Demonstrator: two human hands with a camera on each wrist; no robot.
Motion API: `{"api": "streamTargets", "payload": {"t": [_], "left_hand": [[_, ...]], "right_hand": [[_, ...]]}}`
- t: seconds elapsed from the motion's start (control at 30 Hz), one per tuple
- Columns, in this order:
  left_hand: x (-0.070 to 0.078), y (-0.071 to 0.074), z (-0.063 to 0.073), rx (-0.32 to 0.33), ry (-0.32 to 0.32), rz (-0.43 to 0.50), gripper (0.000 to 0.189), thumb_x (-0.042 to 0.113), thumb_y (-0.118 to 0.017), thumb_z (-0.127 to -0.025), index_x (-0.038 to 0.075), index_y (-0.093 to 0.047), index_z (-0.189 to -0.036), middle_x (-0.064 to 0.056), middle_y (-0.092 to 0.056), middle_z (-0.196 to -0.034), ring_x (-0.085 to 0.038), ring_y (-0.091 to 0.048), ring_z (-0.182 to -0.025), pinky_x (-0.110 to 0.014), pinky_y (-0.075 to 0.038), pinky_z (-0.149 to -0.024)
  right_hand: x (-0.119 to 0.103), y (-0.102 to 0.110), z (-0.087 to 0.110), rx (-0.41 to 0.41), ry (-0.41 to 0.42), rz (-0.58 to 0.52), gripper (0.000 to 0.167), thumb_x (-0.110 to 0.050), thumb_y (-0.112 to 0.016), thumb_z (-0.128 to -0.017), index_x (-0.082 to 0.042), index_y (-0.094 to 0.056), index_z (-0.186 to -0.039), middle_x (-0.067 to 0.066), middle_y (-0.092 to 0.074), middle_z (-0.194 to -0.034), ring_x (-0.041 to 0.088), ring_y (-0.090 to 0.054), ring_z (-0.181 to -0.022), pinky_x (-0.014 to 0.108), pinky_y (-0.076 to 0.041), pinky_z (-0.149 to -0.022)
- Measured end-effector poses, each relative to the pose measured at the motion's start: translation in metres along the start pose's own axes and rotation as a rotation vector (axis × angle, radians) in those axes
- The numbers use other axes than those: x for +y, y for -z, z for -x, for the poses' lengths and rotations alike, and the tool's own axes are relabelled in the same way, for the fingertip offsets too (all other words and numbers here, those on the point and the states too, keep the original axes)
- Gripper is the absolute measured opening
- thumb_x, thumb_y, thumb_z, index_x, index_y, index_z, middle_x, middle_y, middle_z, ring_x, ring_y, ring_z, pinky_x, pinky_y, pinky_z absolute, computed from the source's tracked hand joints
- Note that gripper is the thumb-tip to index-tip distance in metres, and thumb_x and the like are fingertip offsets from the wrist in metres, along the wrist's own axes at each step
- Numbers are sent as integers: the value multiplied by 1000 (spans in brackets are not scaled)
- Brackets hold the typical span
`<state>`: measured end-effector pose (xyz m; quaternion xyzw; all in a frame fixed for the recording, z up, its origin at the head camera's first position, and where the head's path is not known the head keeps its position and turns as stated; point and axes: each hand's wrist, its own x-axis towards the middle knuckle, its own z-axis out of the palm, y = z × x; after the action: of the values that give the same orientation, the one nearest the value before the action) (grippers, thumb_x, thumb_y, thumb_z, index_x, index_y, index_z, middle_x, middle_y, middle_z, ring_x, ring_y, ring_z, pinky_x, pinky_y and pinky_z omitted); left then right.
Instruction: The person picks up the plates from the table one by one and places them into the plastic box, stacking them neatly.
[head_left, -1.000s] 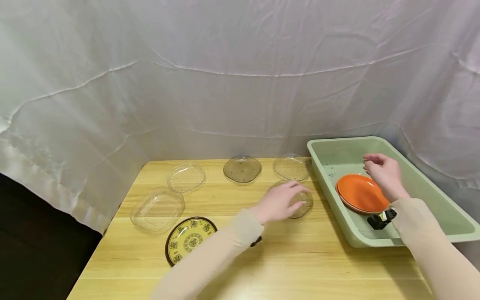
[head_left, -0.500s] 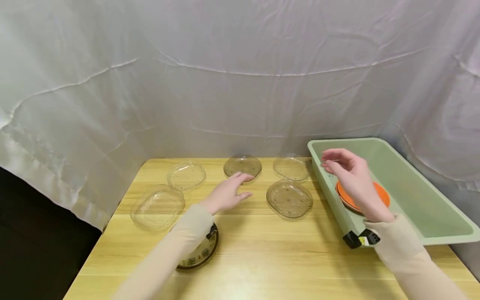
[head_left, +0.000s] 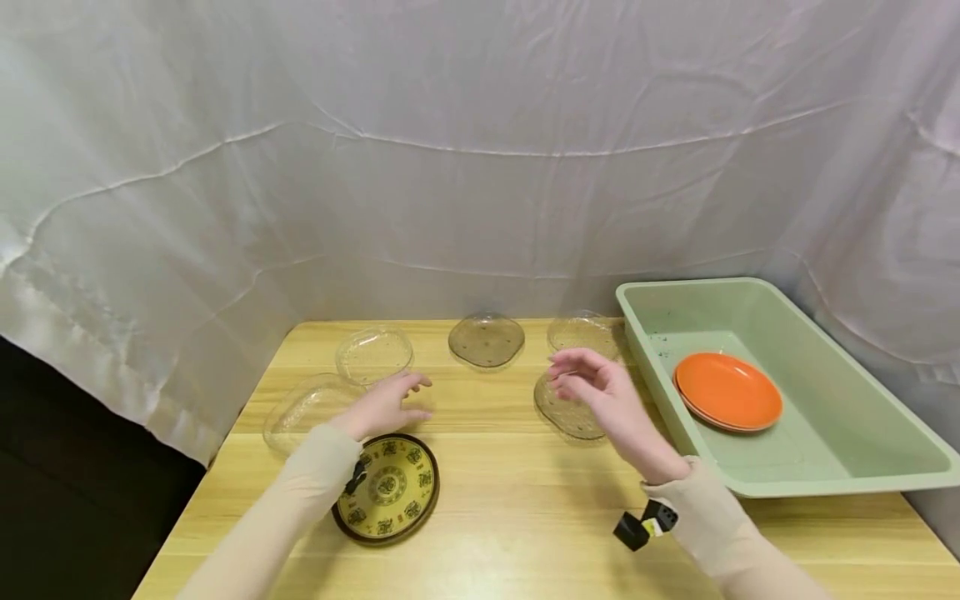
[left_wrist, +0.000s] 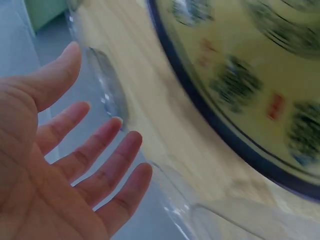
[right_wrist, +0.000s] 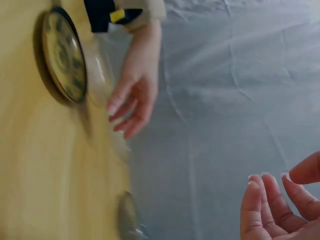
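place: curtained booth, studio-like | signs: grey drapes (head_left: 480,208) — behind wooden tabletop (head_left: 510,517) — plus black wrist camera (head_left: 632,531)

the yellow plate (head_left: 386,486) is edged in dark brown and ringed with dark motifs; the tub (head_left: 825,392) is coloured pale green, the stacked plate (head_left: 727,390) orange.

The desk (head_left: 510,508) is pale, grained wood. Along its far edge lie a clear dish (head_left: 375,354) near the left corner, a smoky dish (head_left: 486,340), and an oval dish (head_left: 576,335) beside the green tub (head_left: 840,486) on the right. A brown dish (head_left: 568,417) lies nearer; toward the left edge, a wide dish (head_left: 302,410) and a yellow plate (head_left: 390,500).
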<state>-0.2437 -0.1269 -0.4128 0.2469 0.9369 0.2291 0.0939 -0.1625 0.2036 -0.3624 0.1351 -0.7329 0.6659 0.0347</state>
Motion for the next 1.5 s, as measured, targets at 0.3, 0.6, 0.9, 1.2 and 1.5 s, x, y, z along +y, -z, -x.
{"api": "streamTargets", "payload": {"t": [0.3,0.6,0.9,1.2,1.5], "left_hand": [[-25,-2,14,-44,82,16,59,26,-76,-89,1,-54,-137,-25,-60,-129,-40,-62,-113,-58,-53,-100],[-27,-2,13,-78,101,-8,59,26,-79,-87,2,-55,-135,-20,-65,-120,-35,-65,-107,-55,-54,-99],[-24,-5,10,-144,131,-15,55,26,-82,-83,3,-61,-129,-17,-69,-115,-30,-67,-104,-51,-56,-97],[-24,-4,4,-212,146,-7,31,25,-81,-85,8,-68,-108,-8,-70,-101,-21,-64,-94,-43,-56,-89],[-25,-6,1,-269,160,39,19,17,-82,-83,9,-65,-90,0,-60,-81,-14,-54,-76,-25,-45,-68]], "right_hand": [[43,-35,-3,-51,-165,-100,37,4,-52,-94,12,-51,-130,17,-67,-111,7,-67,-91,21,-60,-85],[73,-55,-8,-64,-263,-152,40,6,-53,-92,14,-49,-131,19,-68,-111,6,-66,-85,20,-59,-81],[86,-62,-9,-95,-345,-167,45,3,-52,-89,10,-48,-133,13,-68,-107,10,-66,-84,28,-59,-84],[92,-63,-6,-116,-451,-292,45,0,-53,-93,10,-43,-136,7,-66,-104,11,-66,-85,23,-58,-84],[92,-62,-4,-118,-523,-315,43,-4,-57,-95,7,-46,-135,5,-67,-103,12,-65,-85,22,-58,-81]]}}
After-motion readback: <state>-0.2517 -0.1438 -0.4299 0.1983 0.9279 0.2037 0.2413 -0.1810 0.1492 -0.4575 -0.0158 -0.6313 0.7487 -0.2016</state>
